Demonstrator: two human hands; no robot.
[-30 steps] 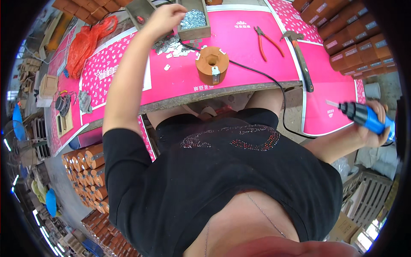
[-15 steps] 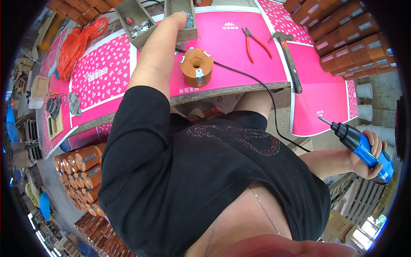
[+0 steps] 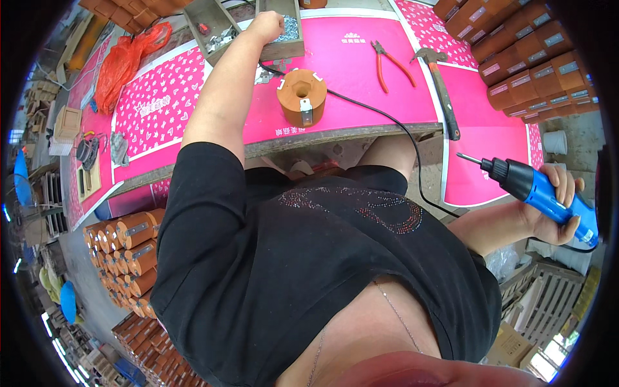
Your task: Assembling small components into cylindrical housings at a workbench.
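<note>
At the far side of the bench, my left hand [image 3: 266, 27] is closed, fingers curled together, by the left edge of a wooden box [image 3: 287, 49] holding small silver screws [image 3: 291, 28]. Whatever its fingers pinch is too small or hidden. My right hand [image 3: 543, 222] grips a blue electric screwdriver [image 3: 545, 193] off to the right, its bit pointing left. Between them, near the front edge, an orange-brown cylindrical block [image 3: 289, 112] stands upright. It has a round hole in its top, pale metal clips at the rim and a metal plate on its front.
Red-handled pliers [image 3: 387, 68] and a hammer [image 3: 443, 97] lie on the pink-covered bench [image 3: 348, 58]. A black cable [image 3: 377, 112] runs past the block. Another box [image 3: 209, 48] holds metal parts. Similar blocks are stacked at right [image 3: 516, 58] and lower left [image 3: 135, 248].
My left hand has drawn back from among the screws, and its curled fingers now show. The screwdriver in my right hand has shifted, its bit now further left and higher.
</note>
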